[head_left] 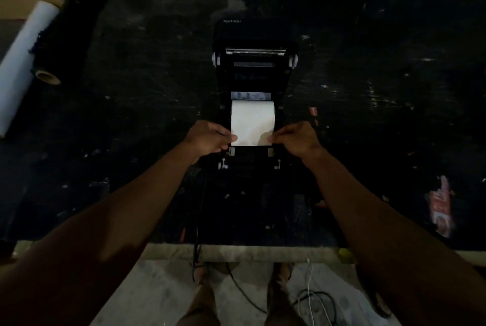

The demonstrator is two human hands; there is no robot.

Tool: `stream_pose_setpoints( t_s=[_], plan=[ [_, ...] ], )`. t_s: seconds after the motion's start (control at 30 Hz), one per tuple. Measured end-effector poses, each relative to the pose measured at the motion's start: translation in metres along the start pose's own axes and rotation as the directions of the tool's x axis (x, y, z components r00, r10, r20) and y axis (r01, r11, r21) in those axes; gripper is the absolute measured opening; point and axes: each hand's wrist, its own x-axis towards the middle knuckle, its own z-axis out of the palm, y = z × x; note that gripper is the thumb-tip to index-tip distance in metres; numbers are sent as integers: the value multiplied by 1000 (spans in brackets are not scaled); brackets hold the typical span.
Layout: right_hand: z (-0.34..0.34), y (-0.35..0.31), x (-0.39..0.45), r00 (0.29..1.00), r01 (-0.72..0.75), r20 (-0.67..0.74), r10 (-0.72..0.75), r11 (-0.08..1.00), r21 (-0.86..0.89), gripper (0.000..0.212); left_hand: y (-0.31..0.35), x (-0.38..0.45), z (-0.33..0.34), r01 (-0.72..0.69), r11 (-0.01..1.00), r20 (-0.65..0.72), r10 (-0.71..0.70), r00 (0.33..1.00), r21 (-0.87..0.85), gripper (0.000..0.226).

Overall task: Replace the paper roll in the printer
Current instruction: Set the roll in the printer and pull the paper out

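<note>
Left hand (207, 139) and right hand (295, 140) each in pinching grip on paper roll's (252, 118) loose end, roll axis crosswise in open printer (253, 63)

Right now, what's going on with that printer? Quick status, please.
Left hand and right hand pinching paper sheet by its near corners. Printer lid open, roll seated inside. Nothing blocking.

Dark scuffed table (368, 63), printer (253, 44), rolls (23, 63)

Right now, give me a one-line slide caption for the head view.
Both hands, left and right, pinch the paper's leading edge, drawn from the open printer.
</note>
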Motion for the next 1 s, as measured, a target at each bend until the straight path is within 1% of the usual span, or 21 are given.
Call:
stream_pose_setpoints(
  t_s=[0.13,0.23,0.4,0.5,0.63,0.77,0.87,0.93,1.0],
  plan=[
    [2,2,6,998,-43,32,45,997,-57,24,-4,9,-2,-53,987,-19,56,998,151,22],
    [3,3,9,998,-60,30,62,995,-83,32,-6,14,-3,-92,956,-19,101,995,278,25],
    [3,1,10,995,-79,47,86,987,-138,40,-9,18,-2,-124,912,-8,138,990,391,23],
    [4,1,9,996,-79,25,84,984,-163,41,-8,17,0,-160,879,-10,184,983,449,15],
    [5,3,9,997,-75,-13,74,985,-154,38,-11,16,0,-173,886,-24,202,979,431,18],
    [6,7,7,997,-67,-41,61,983,-169,34,-19,9,10,-180,873,-125,263,957,454,19],
    [6,9,6,995,-81,-58,75,990,-119,30,-23,8,18,-134,916,-206,224,952,378,20],
    [6,9,7,995,-72,-80,63,990,-119,27,-23,8,21,-100,939,-225,180,957,329,21],
    [6,8,6,995,-65,-85,54,989,-133,25,-22,7,21,-87,944,-231,167,959,319,21]
  ],
)
